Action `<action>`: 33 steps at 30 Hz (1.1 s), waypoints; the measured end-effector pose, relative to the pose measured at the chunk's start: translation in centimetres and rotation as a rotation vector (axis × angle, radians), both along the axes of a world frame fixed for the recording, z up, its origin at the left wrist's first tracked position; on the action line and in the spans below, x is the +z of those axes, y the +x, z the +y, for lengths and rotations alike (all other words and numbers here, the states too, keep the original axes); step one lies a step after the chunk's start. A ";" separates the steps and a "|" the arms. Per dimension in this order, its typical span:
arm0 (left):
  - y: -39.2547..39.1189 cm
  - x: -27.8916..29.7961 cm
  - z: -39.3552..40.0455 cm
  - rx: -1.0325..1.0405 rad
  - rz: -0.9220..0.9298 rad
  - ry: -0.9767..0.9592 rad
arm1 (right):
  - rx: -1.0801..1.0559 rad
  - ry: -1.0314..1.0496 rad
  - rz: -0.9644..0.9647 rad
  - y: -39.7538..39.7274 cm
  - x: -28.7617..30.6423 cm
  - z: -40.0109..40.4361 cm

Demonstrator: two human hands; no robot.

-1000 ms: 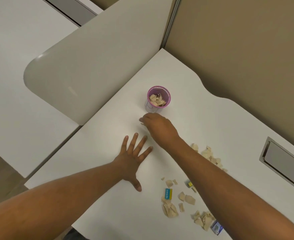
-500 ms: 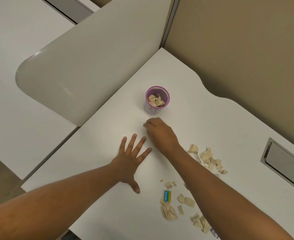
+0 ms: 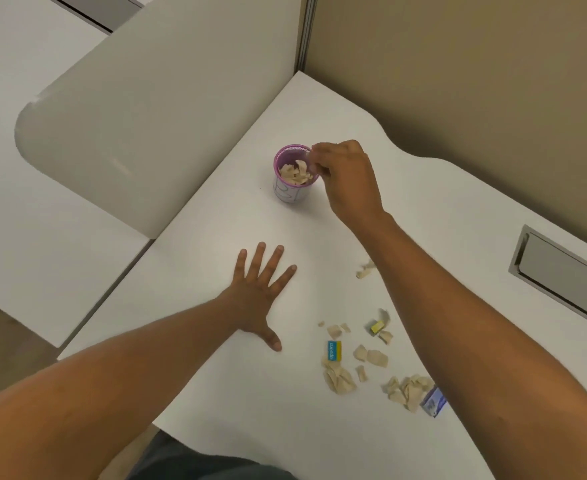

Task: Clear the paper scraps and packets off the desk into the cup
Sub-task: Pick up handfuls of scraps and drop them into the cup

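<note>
A purple cup (image 3: 287,194) stands near the desk's far corner, part-filled with beige paper scraps (image 3: 295,173). My right hand (image 3: 349,178) hovers over the cup's right rim, fingertips pinched together on a small pale scrap that barely shows. My left hand (image 3: 257,292) lies flat on the white desk (image 3: 216,358), fingers spread, holding nothing. More crumpled scraps (image 3: 339,377) lie near the front under my right forearm. Among them are a blue-and-yellow packet (image 3: 334,350), a small yellow packet (image 3: 377,328) and a blue-white packet (image 3: 434,401).
A grey rounded partition (image 3: 164,116) borders the desk on the left and a tan wall panel (image 3: 475,81) runs behind it. A metal cable hatch (image 3: 562,275) is set into the desk at the right. One scrap (image 3: 366,270) lies beside my right forearm.
My right hand has lifted from the desk in front of the cup and now sits over the cup's rim. My left hand has stayed flat.
</note>
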State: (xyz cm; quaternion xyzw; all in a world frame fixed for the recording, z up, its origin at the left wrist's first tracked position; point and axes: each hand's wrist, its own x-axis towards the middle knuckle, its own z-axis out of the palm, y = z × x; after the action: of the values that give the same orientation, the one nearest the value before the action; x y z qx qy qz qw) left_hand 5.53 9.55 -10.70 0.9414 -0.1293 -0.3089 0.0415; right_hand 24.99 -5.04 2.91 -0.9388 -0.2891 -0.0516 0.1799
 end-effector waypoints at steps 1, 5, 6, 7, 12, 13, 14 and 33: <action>0.0 0.2 0.0 0.003 0.006 -0.002 | -0.051 0.054 -0.019 -0.6 0.2 -1.6; -0.3 1.1 -0.2 0.019 0.001 0.010 | -0.255 0.022 0.124 -4.3 -1.5 -11.7; -0.3 1.5 -0.5 0.019 0.006 0.033 | -0.236 -0.072 0.182 -5.4 -2.3 -14.3; -0.3 1.9 -0.8 0.013 0.014 0.067 | -0.174 -0.189 0.237 -6.3 -3.2 -16.4; 0.3 4.9 -5.9 0.121 0.108 0.160 | 0.161 -0.632 0.336 -9.8 -8.3 -19.1; 0.7 5.4 -7.1 0.172 0.096 0.129 | 0.156 -0.633 0.328 -10.0 -9.1 -18.9; 1.2 5.8 -8.4 0.210 0.067 0.079 | 0.127 -0.612 0.324 -10.1 -9.5 -19.0; 2.5 5.4 -18.5 0.264 -0.083 -0.277 | -0.444 -0.020 0.370 -20.0 -9.8 -30.6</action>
State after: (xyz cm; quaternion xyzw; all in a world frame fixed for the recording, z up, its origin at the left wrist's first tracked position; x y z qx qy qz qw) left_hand 8.07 -8.95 -5.29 0.9473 -0.0473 -0.2410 0.2055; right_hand 4.99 -35.68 -6.85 -0.9744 -0.0393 0.0851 0.2046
